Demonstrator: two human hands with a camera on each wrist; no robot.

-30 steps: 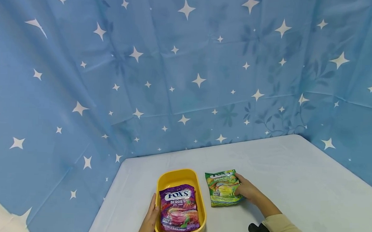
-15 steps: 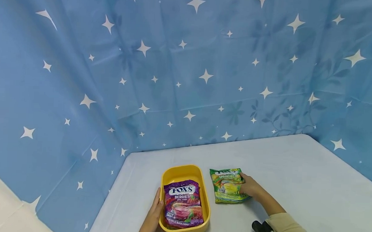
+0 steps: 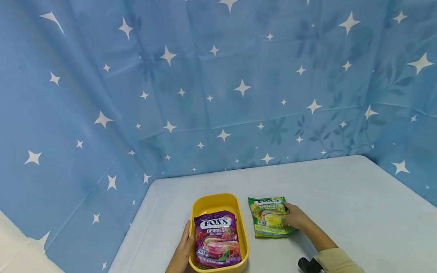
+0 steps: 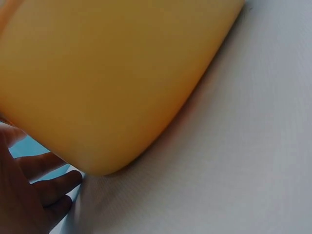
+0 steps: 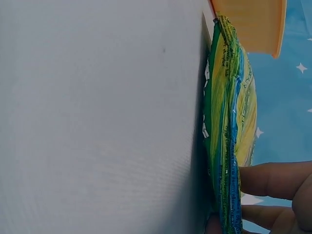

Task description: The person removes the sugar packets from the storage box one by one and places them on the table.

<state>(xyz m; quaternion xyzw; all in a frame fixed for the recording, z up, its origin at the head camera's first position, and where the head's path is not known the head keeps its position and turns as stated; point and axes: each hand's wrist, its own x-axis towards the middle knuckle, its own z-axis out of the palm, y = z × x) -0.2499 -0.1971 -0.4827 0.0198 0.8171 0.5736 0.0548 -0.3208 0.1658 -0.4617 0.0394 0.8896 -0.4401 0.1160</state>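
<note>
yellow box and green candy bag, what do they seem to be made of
The yellow box looks like moulded plastic with a smooth, fairly matte finish: the wall is one even colour, with rounded corners and no visible grain. The green candy bag seems to be printed plastic film, fairly glossy, judging by its creased, crinkled edge; whether it has a foil lining can't be told.

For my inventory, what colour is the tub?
The tub is yellow, clearest in the head view.
</note>
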